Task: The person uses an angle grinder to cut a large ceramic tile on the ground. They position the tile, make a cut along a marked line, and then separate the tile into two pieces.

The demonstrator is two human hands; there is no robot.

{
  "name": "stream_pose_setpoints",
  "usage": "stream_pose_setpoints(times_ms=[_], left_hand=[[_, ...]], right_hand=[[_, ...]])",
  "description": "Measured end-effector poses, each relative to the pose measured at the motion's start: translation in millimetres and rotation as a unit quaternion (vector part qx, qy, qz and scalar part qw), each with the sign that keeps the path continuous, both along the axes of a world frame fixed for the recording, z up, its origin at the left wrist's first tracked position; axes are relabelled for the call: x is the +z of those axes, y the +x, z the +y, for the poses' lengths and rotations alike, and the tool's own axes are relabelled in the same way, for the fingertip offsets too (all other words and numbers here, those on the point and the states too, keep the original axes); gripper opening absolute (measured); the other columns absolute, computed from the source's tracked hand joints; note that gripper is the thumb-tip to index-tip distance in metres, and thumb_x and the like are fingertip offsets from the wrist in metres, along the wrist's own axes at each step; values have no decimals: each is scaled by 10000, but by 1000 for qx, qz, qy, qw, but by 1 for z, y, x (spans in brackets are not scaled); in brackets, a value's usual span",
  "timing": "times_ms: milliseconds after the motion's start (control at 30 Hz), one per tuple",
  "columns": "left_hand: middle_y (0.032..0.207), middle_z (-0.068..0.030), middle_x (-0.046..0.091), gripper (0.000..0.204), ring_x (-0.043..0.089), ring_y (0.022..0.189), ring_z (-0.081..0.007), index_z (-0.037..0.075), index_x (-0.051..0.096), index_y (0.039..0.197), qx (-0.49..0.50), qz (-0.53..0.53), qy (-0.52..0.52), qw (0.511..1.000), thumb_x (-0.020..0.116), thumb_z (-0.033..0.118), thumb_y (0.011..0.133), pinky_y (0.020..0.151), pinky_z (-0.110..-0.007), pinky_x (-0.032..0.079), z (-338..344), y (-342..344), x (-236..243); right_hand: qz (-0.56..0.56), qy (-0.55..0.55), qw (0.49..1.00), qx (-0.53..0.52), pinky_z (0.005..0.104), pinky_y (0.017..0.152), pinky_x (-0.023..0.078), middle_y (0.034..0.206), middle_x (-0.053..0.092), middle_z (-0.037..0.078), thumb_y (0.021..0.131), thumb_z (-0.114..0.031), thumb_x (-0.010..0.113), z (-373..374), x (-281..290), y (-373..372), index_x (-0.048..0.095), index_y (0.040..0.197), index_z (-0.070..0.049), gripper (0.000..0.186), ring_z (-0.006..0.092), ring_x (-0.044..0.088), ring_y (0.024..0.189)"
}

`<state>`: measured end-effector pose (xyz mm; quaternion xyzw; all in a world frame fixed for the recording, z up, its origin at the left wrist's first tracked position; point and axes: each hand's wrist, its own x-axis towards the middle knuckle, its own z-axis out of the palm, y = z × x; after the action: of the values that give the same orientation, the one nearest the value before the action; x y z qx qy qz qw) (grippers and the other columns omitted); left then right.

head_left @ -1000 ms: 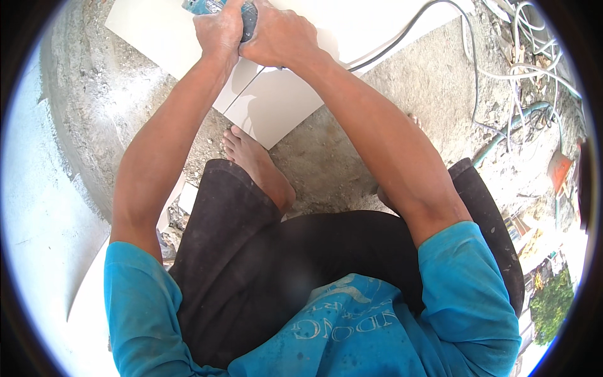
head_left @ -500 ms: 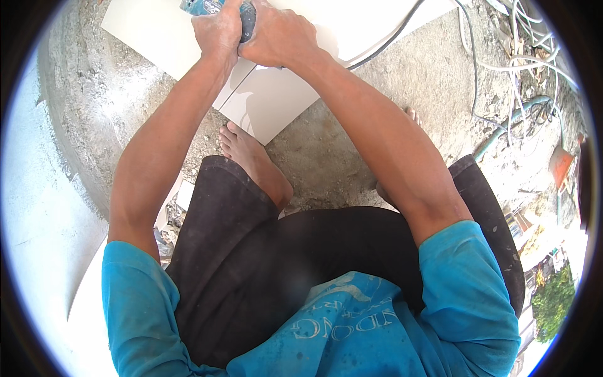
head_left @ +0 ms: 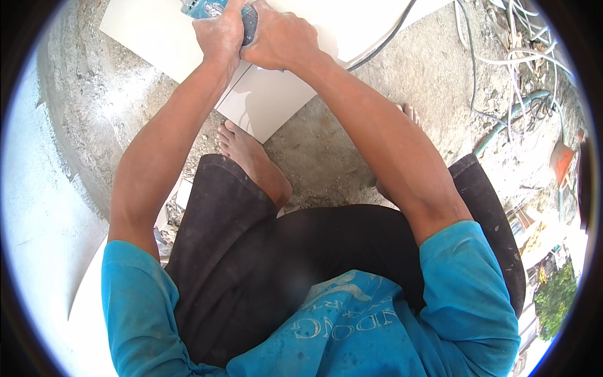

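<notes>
Near the top edge, both my hands are closed round a blue power tool with a dark grip end; its working end is hidden by my hands and the frame's edge. My left hand wraps its left side, fingers partly cut off. On the dark end sits my right hand, pressed close to the left. Beneath them lies a large pale tile on the ground. A thin dark line runs from under my hands to the near edge, beside a tile corner in shadow.
A black cable crosses the tile. My bare left foot is just short of the tile corner. Tangled white cords, a green pipe and an orange-red object lie right. A pale wall rises left.
My hands and the power tool have shifted very slightly to the right. The grip is the same, and the tile appears to stay put.
</notes>
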<state>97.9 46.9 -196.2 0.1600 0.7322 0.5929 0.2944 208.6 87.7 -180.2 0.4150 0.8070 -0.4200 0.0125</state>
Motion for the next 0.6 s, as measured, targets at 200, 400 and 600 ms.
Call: stream_pose_setpoints(times_ms=[200, 400, 600], left_hand=[[871, -13, 615, 174, 588, 737, -137, 57, 607, 1042, 0, -3, 17, 1000, 677, 173, 932, 648, -319, 498, -2, 5, -2], [861, -15, 609, 148, 588, 712, -132, 69, 596, 1035, 7, -60, 11, 998, 667, 153, 936, 620, -315, 498, -3, 19, 8], [836, -21, 606, 111, 591, 705, -134, 73, 600, 980, 18, -46, 16, 999, 669, 132, 915, 611, -315, 499, -6, 17, -4]], right_hand=[[4, 6, 1000, 0, 480, 845, 564, 1017, 719, 205, 704, -339, 709, -3, 3, 6, 539, 1306, -75, 679, 378, 718, 959], [1, 18, 1000, -2, 480, 831, 572, 990, 726, 197, 700, -338, 714, -6, -1, 13, 541, 1308, -79, 683, 380, 723, 937], [-7, 13, 1000, 1, 479, 816, 580, 975, 731, 188, 699, -344, 718, -7, 3, 18, 550, 1290, -85, 667, 379, 726, 920]])
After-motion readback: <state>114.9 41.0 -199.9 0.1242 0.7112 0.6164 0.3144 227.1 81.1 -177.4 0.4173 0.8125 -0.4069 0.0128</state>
